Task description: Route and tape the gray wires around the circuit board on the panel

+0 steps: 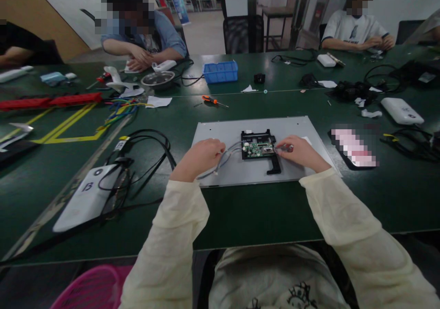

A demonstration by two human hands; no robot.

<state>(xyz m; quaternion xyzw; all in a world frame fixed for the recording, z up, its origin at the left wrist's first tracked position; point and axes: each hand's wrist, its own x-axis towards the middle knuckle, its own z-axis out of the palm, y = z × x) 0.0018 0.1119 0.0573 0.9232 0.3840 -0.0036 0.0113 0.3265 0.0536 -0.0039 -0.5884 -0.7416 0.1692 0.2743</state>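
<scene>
A green circuit board [260, 149] in a black plastic frame [274, 164] lies on a flat grey panel [292, 126]. From the board's left side a thin grey cable [225, 158] loops across the panel. My left hand [203, 157] is closed at this cable, left of the board, with the fingertips pinched on it. At the board's right edge my right hand [302, 151] is pinched round a small item. The fingers cover most of that item, so its kind cannot be made out.
Left lies a white power bank [85, 196] with black cables; right, a phone [354, 147] and another white power bank [402, 111]. Beyond the panel are an orange-handled screwdriver [215, 101], a blue basket [220, 72] and a metal bowl [158, 80]. Other people sit across the table [254, 217].
</scene>
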